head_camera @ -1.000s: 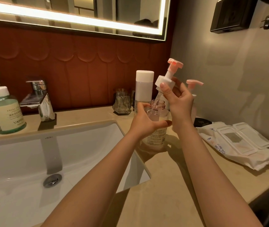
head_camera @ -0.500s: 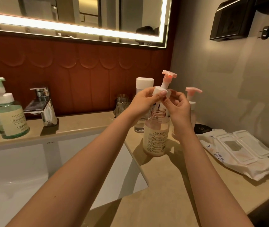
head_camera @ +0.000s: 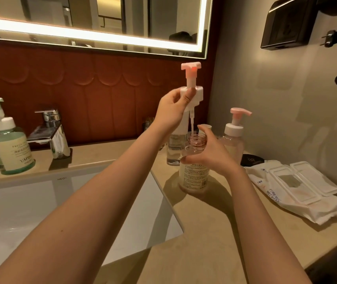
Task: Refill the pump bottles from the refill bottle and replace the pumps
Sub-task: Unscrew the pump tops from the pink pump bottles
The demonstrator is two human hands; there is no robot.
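My left hand (head_camera: 171,111) grips the white collar of a pink-topped pump (head_camera: 191,87), lifted so that its thin tube hangs just above the open neck of a clear pump bottle (head_camera: 194,175). My right hand (head_camera: 210,152) wraps the shoulder of that bottle, which stands upright on the counter (head_camera: 214,232). Behind it stands the tall clear refill bottle (head_camera: 174,148), partly hidden by my left wrist. A second pink-pump bottle (head_camera: 234,138) with its pump on stands to the right, near the wall.
A white sink basin (head_camera: 40,212) fills the lower left, with a chrome tap (head_camera: 50,130) behind it. Green pump bottles (head_camera: 9,144) stand at far left. A pack of wet wipes (head_camera: 298,191) and a black disc (head_camera: 252,159) lie at right.
The pump passed from my right hand to my left and rose out of the bottle neck. My right hand dropped down and took hold of the bottle's shoulder.
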